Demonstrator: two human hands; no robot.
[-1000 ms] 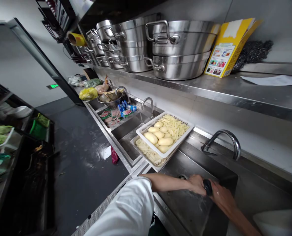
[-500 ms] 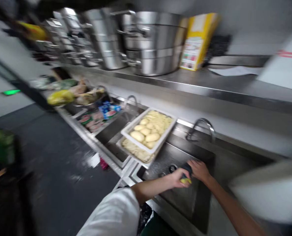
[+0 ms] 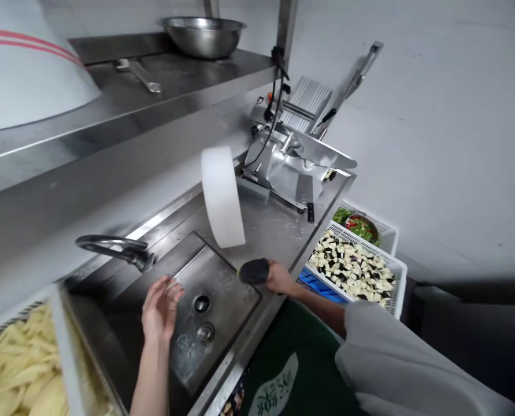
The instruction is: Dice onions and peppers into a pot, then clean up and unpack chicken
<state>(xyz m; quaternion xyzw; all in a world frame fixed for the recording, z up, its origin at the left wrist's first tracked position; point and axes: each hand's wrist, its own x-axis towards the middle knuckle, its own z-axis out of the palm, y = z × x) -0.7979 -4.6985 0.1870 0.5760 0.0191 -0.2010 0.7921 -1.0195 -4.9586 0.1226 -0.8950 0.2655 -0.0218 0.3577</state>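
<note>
My right hand [image 3: 280,277] is closed around a dark, oval scouring sponge [image 3: 254,271] with a thin yellowish edge, held over the front rim of the sink [image 3: 222,277]. Over the left part of that sink, my left hand [image 3: 160,309] is raised with its fingers loosely bent and apart, and I see nothing in it. Beyond the sponge, a thick, round white cutting board [image 3: 223,199] stands on its edge on the steel counter. To the left of my left hand, a curved tap [image 3: 114,248] reaches over the sink.
A meat slicer [image 3: 283,156] stands at the counter's far end, a cleaver [image 3: 306,193] against it. Lower right, a white basket [image 3: 399,289] holds diced eggplant. Sliced potatoes [image 3: 23,352] fill a basket at lower left. A steel bowl [image 3: 205,37] sits on the shelf [image 3: 188,89] above.
The view has swung to the right. My hands, close together at the sponge before, are now apart: the sponge is in my right hand, and my left is off it.
</note>
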